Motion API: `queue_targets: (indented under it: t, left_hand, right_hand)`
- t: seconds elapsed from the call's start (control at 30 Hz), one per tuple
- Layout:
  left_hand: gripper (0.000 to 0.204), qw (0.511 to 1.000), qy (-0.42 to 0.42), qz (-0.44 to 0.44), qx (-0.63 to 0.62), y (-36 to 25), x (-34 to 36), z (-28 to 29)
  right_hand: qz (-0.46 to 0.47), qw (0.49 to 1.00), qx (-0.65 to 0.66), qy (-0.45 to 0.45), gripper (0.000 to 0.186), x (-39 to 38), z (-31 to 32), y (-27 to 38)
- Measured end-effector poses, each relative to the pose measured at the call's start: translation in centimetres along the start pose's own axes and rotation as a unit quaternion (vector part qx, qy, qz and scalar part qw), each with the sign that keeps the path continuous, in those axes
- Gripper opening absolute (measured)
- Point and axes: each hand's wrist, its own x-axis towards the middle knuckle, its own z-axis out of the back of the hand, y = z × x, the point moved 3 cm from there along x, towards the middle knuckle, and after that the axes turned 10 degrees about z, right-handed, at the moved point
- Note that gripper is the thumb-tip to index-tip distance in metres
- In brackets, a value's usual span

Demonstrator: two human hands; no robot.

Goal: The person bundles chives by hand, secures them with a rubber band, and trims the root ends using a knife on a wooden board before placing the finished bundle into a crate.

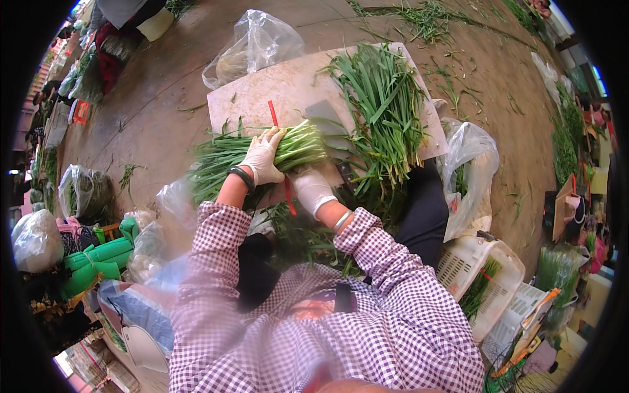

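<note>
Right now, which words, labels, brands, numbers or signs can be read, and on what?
None can be read.
Red strip: no legible text.
Knife: no legible text.
White bag, far left: too blurred to tell.
Background at both edges: too small and blurred.

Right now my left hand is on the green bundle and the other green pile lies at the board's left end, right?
Not quite: the head view shows the green pile at the right end of the board. Your left hand is indeed on the green bundle.
</note>
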Motion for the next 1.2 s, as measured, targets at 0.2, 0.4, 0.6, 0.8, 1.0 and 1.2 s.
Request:
queue_targets:
  t: [0.2, 0.4, 0.6, 0.8, 1.0, 1.2]
  left_hand:
    - [0.112, 0.991, -0.04, 0.073, 0.107, -2.5, -1.1, -0.8]
    - [0.095, 0.935, -0.192, 0.085, 0.287, 1.0, -0.1, -7.3]
    - [0.12, 0.973, -0.13, 0.121, 0.145, -0.9, -1.8, -4.3]
    - [0.134, 0.972, -0.017, 0.118, 0.203, -1.9, 0.0, 0.8]
    - [0.125, 0.978, 0.084, 0.097, 0.165, -0.6, 1.7, 0.8]
    - [0.088, 0.991, -0.013, 0.103, 0.083, -1.2, -0.7, -0.7]
  right_hand:
    - [-0.063, 0.988, 0.016, 0.143, 0.018, -0.6, 3.7, 0.9]
    - [0.061, 0.99, -0.116, -0.059, 0.058, 3.3, 9.6, 1.7]
    - [0.027, 0.963, -0.168, 0.209, 0.125, 8.2, 5.8, -2.4]
    - [0.015, 0.96, -0.145, 0.238, 0.13, 9.7, 4.7, -3.9]
    - [0.048, 0.977, -0.09, 0.19, 0.086, 9.9, 4.2, -3.9]
    - [0.073, 0.98, -0.162, 0.093, 0.076, 7.2, 3.5, -3.2]
